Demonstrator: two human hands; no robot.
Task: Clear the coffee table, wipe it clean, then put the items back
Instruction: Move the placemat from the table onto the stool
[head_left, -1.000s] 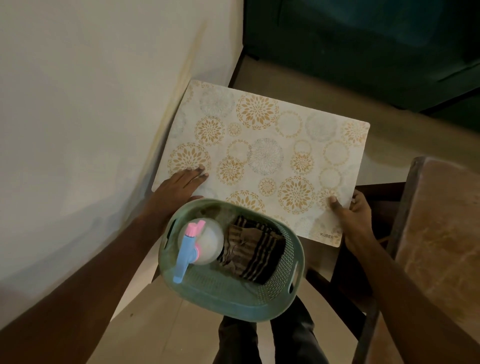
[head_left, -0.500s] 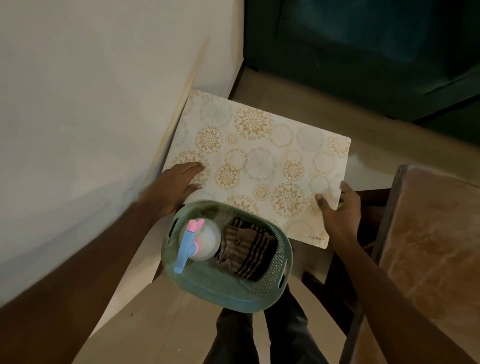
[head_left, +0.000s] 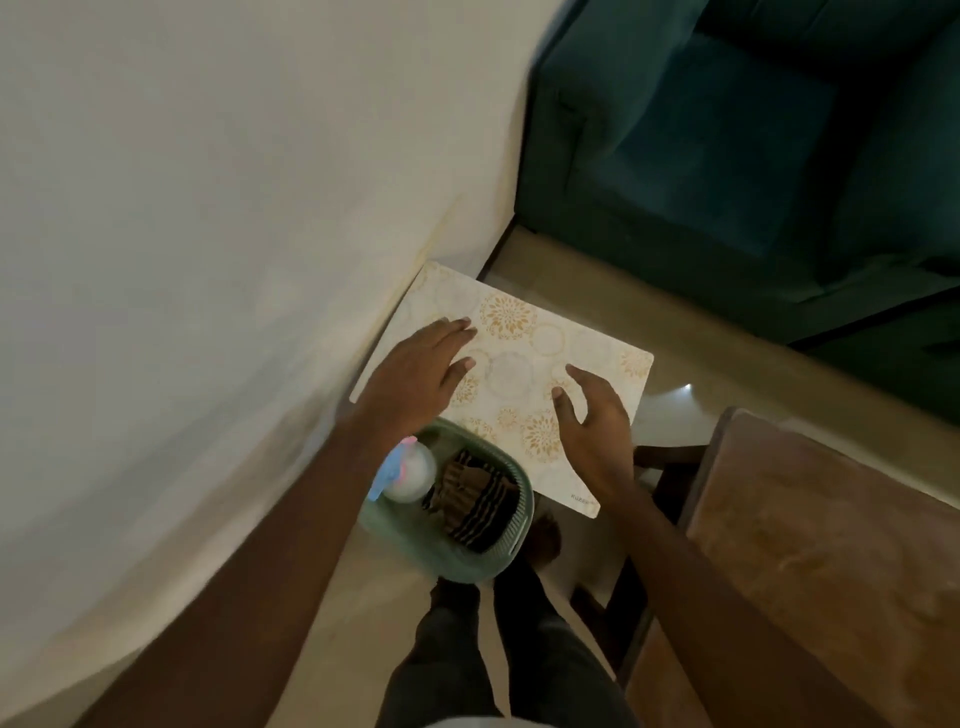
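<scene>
While both of your hands are spread over the patterned mat (head_left: 522, 364), neither one grips it. The left hand (head_left: 415, 374) has its fingers (head_left: 457, 330) straight and flat toward the wall side, and the right hand (head_left: 592, 421) has its fingers (head_left: 582, 376) loosely parted with the thumb out. Blur hides whether the palms press the mat or hover just above it.

The mat lies flat on the floor (head_left: 571, 275), its left edge against the wall (head_left: 208, 260), probably parked there so the surface (head_left: 831, 545) can be wiped. The green basket (head_left: 441, 556) hides the mat's near corner from this angle. It holds the spray bottle (head_left: 410, 470) and the striped cloth (head_left: 472, 493), likely kept within reach for the wiping.

The wooden surface stands to your right, its dark frame just beside the mat. A teal sofa (head_left: 727, 156) fills the far side, and the floor is pale and glossy.
</scene>
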